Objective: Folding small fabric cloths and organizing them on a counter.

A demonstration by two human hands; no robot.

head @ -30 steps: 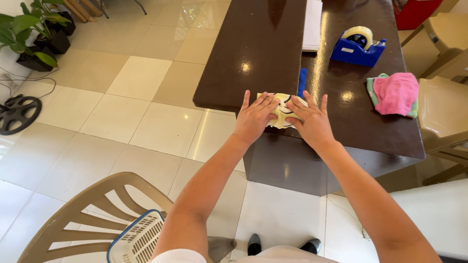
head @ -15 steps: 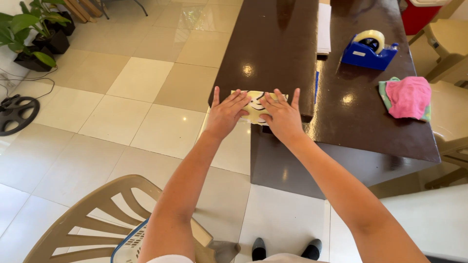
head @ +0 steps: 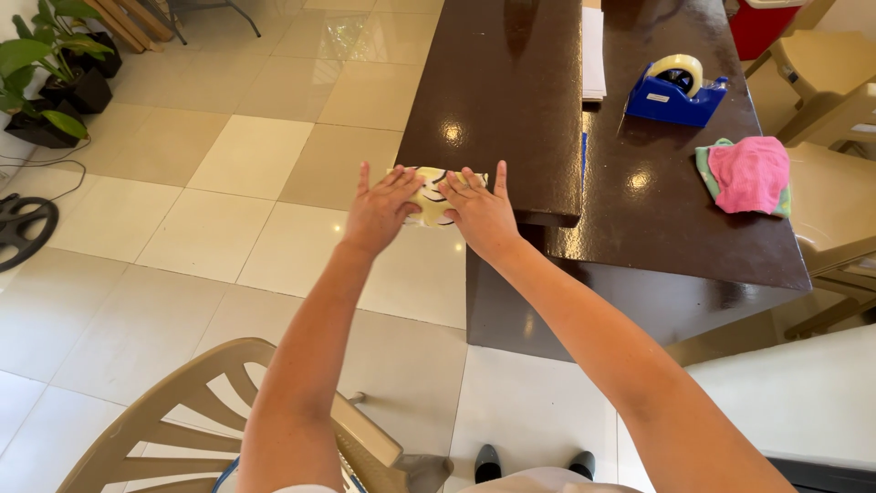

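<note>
Hands, left (head: 381,212) and right (head: 481,215), fingers spread flat on yellow patterned packet (head: 431,203), table (head: 497,100) edge.

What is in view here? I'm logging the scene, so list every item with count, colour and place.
Pale yellow paper piece with dark curved lines: one, near edge of table, under both hands.
Dark brown glossy table: one, centre.
Blue tape dispenser: one, far right of table.
Pink cloth: one, on a green cloth, right edge.
White paper sheet: one, far end.
Tan plastic chair: one, bottom left.
Potted green plants: top left.
Left hand: flat on paper.
Right hand: flat on paper.
</note>
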